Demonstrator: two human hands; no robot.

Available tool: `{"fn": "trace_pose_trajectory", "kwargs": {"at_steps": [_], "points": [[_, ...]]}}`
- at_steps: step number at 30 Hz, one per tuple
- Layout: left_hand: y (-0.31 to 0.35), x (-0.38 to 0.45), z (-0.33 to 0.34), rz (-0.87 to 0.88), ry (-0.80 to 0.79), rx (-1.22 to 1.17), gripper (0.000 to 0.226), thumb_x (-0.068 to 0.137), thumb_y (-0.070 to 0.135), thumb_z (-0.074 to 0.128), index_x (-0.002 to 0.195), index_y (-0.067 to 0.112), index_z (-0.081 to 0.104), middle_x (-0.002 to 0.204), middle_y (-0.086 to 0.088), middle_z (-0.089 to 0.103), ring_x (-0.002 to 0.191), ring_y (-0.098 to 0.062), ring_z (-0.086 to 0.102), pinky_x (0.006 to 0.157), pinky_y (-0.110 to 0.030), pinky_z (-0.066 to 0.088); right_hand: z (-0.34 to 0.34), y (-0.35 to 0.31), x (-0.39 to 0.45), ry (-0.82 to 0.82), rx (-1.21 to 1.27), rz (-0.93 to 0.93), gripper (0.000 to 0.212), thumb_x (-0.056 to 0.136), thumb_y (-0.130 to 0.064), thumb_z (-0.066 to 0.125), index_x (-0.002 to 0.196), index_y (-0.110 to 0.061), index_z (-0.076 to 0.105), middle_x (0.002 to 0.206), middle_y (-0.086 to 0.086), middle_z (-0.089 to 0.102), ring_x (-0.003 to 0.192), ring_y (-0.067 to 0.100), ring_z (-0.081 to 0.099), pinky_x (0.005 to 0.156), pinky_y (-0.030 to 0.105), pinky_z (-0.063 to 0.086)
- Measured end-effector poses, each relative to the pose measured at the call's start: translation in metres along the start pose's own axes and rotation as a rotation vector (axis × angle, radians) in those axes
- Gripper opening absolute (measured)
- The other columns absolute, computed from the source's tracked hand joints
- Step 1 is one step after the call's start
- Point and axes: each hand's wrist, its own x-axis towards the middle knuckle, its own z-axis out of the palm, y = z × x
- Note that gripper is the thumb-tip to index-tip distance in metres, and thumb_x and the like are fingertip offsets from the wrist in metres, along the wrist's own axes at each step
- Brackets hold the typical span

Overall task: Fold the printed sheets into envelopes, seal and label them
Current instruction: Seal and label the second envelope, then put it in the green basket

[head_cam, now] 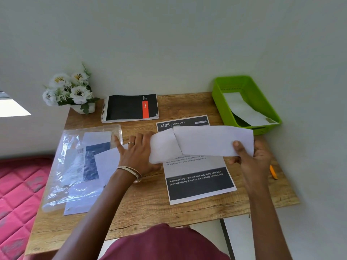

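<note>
Taking the printed sheet (199, 173) in the middle of the table (146, 207) as the landmark: far to its left, off the table's edge, lies a pink quilted mattress (16, 194). Left of the sheet, a clear plastic bag (75, 166) holds envelopes and a blue-and-white card, with a loose white envelope (108, 166) lying partly over the bag's right edge. Behind the bag, in the table's back left corner, a white pot of white flowers (71, 91) stands against the wall. Behind the sheet and a little left of it lies a black spiral notebook (131, 107) with a red stripe.

The left hand (139, 152) is just left of the sheet, fingers spread flat and pointing away, a ring on one finger and a bangle at the wrist; its thumb side meets the left end of a folded white paper (202, 141). Whether that hand pinches the paper or only steadies it cannot be told. The folded paper is held across the upper half of the sheet, hiding part of its text; the heading "3405 DINING AREA" shows above it and a dark text block below.

The right hand (251, 156) pinches the paper's right end, thumb on top and fingers curled underneath. Right of that hand an orange pencil (273, 171) lies near the table edge. Behind and right of the sheet, a green tray (221, 98) sits in the back right corner with a white envelope inside it.
</note>
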Motion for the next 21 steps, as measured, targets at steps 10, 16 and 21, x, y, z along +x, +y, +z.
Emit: {"fn": "trace_pose_trajectory", "kwargs": {"at_steps": [10,16,21], "points": [[0.002,-0.001,0.006,0.079,0.014,0.038,0.102,0.056,0.073,0.062,0.136,0.024,0.024,0.130,-0.004,0.041,0.124,-0.027,0.037,0.101,-0.074,-0.003,-0.004,0.002,0.018,-0.113,-0.051,0.048,0.025,0.085,-0.021,0.069,0.109,-0.013,0.065,0.097,0.004,0.069,0.076,0.018,0.062,0.044,0.022,0.046],[0.018,-0.005,0.008,0.103,-0.039,-0.005,0.103,0.058,0.074,0.058,0.139,0.027,0.016,0.135,-0.001,0.034,0.130,-0.025,0.030,0.105,-0.070,-0.005,0.027,-0.006,0.008,-0.055,-0.064,0.011,0.050,0.079,-0.017,0.076,0.123,-0.020,0.052,0.102,-0.002,0.065,0.073,0.009,0.067,0.046,0.030,0.054],[0.020,-0.004,0.005,0.084,-0.058,-0.043,0.102,0.061,0.072,0.060,0.140,0.027,0.015,0.136,-0.001,0.033,0.130,-0.024,0.028,0.106,-0.068,-0.004,0.053,0.008,-0.011,-0.096,-0.156,-0.075,0.046,0.080,-0.019,0.075,0.121,-0.023,0.055,0.101,-0.007,0.066,0.084,0.003,0.066,0.059,0.022,0.056]]}}
